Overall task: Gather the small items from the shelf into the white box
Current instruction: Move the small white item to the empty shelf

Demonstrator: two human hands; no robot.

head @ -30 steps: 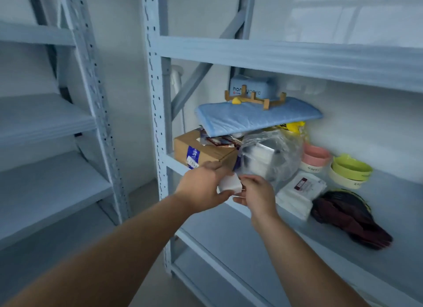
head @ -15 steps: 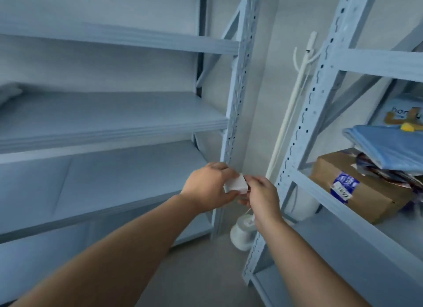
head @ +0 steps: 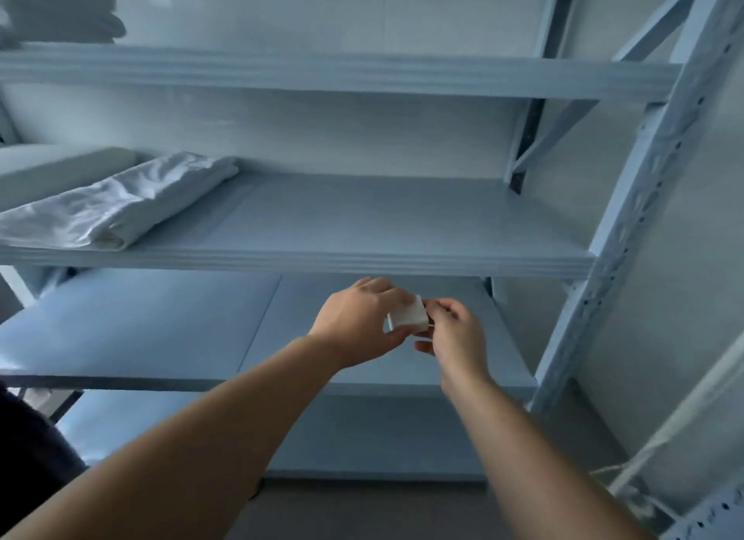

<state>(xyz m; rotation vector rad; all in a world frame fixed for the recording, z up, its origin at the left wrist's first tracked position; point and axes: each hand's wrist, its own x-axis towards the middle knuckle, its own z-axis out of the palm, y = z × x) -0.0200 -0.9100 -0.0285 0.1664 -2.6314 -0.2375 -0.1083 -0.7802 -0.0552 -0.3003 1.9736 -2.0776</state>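
A small white box (head: 408, 319) sits between my two hands, in front of the left shelving unit. My left hand (head: 358, 324) wraps it from the left, thumb under and fingers over the top. My right hand (head: 453, 332) pinches its right edge with the fingertips. Both hands hover above the lower shelf (head: 161, 330). No loose small items show in this view, and the shelf that held them is out of frame.
Folded white cloth (head: 116, 205) lies at the left of the middle shelf (head: 362, 221). A perforated upright post (head: 628, 217) stands at the right, with a white pole (head: 684, 414) leaning beyond it. A dark shape (head: 28, 451) fills the lower left corner.
My view has swung left from the cluttered shelf to the left shelving unit. Both hands have kept hold of the small white box throughout.
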